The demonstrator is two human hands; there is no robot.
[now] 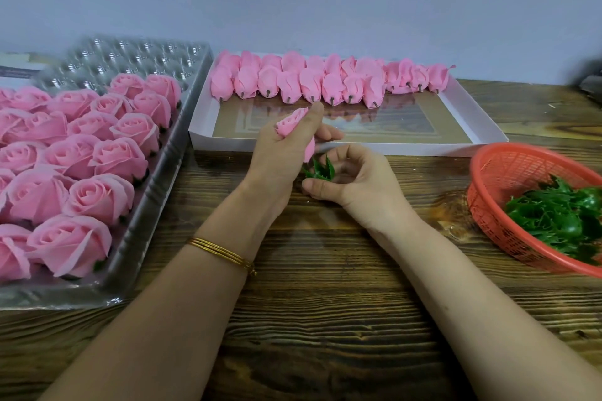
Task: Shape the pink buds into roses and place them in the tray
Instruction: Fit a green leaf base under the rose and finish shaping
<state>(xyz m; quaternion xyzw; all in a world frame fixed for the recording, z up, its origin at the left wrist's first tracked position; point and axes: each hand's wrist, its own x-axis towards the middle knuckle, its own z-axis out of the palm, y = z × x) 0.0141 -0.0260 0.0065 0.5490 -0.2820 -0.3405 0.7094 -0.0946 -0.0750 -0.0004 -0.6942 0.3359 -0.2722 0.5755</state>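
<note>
My left hand (282,153) grips a pink bud (291,124) at the table's middle, its petals pointing up and left. Just below it, my right hand (356,181) pinches a green leafy calyx (321,169) at the bud's base. Several closed pink buds (325,80) lie in rows along the far side of a white cardboard box (342,145). On the left, a clear plastic tray (156,172) holds several shaped pink roses (97,153); its far cells are bare.
A red plastic basket (498,172) with several green calyxes (560,215) sits at the right edge. The wooden table (325,319) runs under my forearms. A grey wall stands behind the box. A dark blurred object (591,81) is at far right.
</note>
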